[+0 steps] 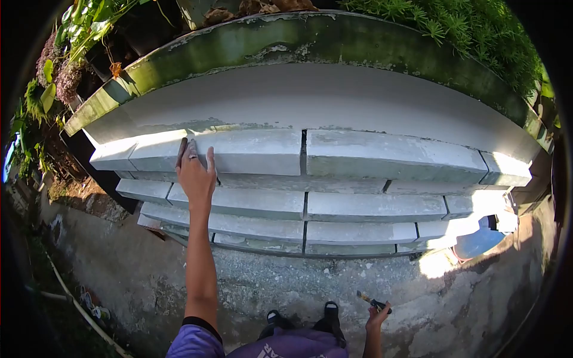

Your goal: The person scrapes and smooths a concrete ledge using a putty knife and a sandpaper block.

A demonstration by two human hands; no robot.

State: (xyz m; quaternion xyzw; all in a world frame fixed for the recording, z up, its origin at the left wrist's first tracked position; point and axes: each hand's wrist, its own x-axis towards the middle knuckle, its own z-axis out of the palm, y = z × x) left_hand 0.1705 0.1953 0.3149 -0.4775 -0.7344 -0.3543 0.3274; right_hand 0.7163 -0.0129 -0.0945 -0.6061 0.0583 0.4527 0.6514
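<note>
1. Outdoors, I am looking down at a stepped wall of pale grey ledges (370,206) below a mossy planter rim (286,42) with green plants (465,30). Rough concrete ground (286,286) is lying at its foot.
2. I am watching the left hand (197,176) reaching up to the top ledge (250,152). Its fingers (192,154) are lying nearly straight and pinning a dark flat piece (181,150) against the ledge face. I cannot tell what that piece is.
3. I am seeing the right hand (377,316) hanging low near the sandalled feet (330,310), well apart from the wall. Its fingers are closing around a small brush (371,301), bristles pointing up and left.
4. I am judging the step in hand to be surface work on the top ledge, at its left end, with the brush waiting unused.
5. I am noting that a further stroke along the ledge calls for steady flat pressure, so the piece is not slipping out from under the fingers.
</note>
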